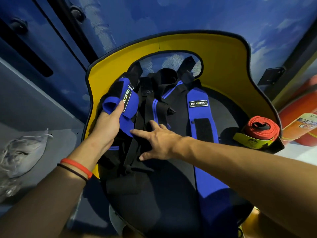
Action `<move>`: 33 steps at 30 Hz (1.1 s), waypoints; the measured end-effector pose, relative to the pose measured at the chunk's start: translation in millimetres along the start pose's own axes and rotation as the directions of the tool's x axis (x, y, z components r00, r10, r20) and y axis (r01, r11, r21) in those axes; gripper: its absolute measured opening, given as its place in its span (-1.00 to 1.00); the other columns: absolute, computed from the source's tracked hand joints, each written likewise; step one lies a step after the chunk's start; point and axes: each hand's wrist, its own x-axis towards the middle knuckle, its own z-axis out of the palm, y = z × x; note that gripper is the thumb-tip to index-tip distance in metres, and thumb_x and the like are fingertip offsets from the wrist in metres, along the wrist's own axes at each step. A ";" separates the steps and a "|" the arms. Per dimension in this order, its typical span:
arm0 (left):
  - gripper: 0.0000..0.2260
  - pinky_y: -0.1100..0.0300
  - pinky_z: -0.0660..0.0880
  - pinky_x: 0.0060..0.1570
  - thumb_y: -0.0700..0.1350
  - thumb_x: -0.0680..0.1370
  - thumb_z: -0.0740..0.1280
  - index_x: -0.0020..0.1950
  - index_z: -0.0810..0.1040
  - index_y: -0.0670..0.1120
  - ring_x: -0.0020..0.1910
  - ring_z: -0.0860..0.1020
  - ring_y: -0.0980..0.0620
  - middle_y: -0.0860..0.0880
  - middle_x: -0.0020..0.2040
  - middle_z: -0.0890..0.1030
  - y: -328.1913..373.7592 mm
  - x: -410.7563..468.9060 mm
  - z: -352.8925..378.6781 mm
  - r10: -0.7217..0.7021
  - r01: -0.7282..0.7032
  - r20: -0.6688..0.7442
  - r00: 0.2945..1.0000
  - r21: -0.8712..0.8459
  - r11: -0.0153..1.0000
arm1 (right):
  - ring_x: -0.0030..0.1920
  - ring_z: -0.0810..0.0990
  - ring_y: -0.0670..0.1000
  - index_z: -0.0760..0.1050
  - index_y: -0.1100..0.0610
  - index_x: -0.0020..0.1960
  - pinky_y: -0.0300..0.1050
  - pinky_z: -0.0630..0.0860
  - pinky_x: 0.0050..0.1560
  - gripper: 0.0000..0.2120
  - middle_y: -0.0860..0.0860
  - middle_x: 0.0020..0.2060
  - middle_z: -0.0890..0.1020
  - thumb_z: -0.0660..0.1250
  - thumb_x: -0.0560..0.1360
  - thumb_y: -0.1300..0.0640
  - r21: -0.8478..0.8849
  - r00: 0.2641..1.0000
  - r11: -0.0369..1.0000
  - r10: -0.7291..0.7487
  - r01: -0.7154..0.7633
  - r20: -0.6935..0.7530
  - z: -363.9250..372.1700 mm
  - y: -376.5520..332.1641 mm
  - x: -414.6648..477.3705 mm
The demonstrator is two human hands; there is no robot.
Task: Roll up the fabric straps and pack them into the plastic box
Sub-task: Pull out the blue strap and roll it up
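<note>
A heap of black and blue fabric straps point(164, 107) lies on a round dark seat with a yellow curved back point(223, 62). My left hand point(106, 127) grips a partly rolled blue strap point(123, 102) with a logo patch at the heap's left side. My right hand point(159, 141) rests flat with fingers spread on the black straps in the middle, holding nothing. A long blue strap point(199, 107) with a white-lettered label runs down the right side. A rolled red strap point(260, 129) with a yellow band sits at the seat's right edge. No plastic box is in view.
A crumpled clear plastic bag point(20, 152) lies on the grey surface at left. A red cylinder with an orange label point(301, 121) lies to the right of the seat. Blue walls and a dark cabinet point(42, 40) stand behind.
</note>
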 end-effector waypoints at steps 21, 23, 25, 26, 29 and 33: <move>-0.75 0.10 0.53 0.26 0.09 0.64 0.34 0.32 0.56 0.13 0.13 0.63 0.20 0.17 0.13 0.67 8.2 -25.8 24.4 0.036 -0.061 0.153 0.988 0.162 0.985 | 0.56 0.13 -0.24 -0.10 -0.08 0.65 -0.07 0.18 0.58 0.25 -0.15 0.60 0.16 0.69 0.26 -0.08 0.580 0.880 0.717 -0.098 0.386 -0.464 -8.9 24.5 5.8; -0.76 0.12 0.53 0.26 0.06 0.63 0.35 0.30 0.55 0.17 0.14 0.62 0.22 0.18 0.13 0.67 4.2 -32.2 34.0 0.055 -0.094 0.196 0.979 0.194 0.977 | 0.57 0.19 -0.12 -0.05 -0.08 0.65 0.04 0.23 0.56 0.20 -0.12 0.58 0.23 0.67 0.27 -0.08 0.537 0.849 0.736 -0.099 0.413 -0.518 1.3 22.7 9.6; -0.66 0.14 0.52 0.28 0.06 0.57 0.43 0.35 0.55 0.14 0.17 0.61 0.22 0.17 0.16 0.67 1.5 -34.3 38.0 0.059 -0.139 0.293 0.954 0.260 0.955 | 0.49 0.33 -0.18 0.15 -0.11 0.60 -0.08 0.31 0.50 -0.10 -0.18 0.47 0.39 0.56 0.41 0.10 0.536 0.805 0.722 -0.049 0.437 -0.591 5.8 24.7 13.4; -0.60 0.20 0.50 0.28 0.05 0.54 0.47 0.37 0.53 0.13 0.17 0.61 0.24 0.17 0.17 0.67 2.0 -33.1 36.0 0.036 -0.147 0.356 0.934 0.289 0.946 | 0.41 0.42 -0.22 0.26 -0.14 0.53 -0.14 0.36 0.45 -0.28 -0.20 0.39 0.48 0.46 0.48 0.18 0.564 0.796 0.709 0.007 0.423 -0.606 6.4 25.4 13.6; -0.45 0.35 0.44 0.29 -0.07 0.49 0.54 0.45 0.48 0.05 0.27 0.56 0.26 0.15 0.28 0.62 3.7 -23.9 22.6 -0.038 -0.143 0.510 0.859 0.310 0.940 | 0.19 0.64 -0.04 0.54 -0.07 0.29 0.10 0.56 0.29 -0.69 -0.08 0.12 0.69 0.32 0.55 0.06 0.772 0.794 0.537 0.277 0.339 -0.541 1.1 24.8 17.9; -0.27 0.24 0.33 0.37 -0.02 0.43 0.58 0.55 0.36 0.06 0.43 0.39 0.16 0.11 0.46 0.43 -10.5 -9.5 3.2 -0.006 -0.296 0.420 0.907 0.648 0.702 | 0.05 0.70 0.04 0.54 0.11 0.19 0.00 0.69 -0.03 -0.80 0.05 0.06 0.70 0.23 0.69 0.04 0.965 0.845 0.009 0.481 0.261 -0.233 -21.5 22.8 11.7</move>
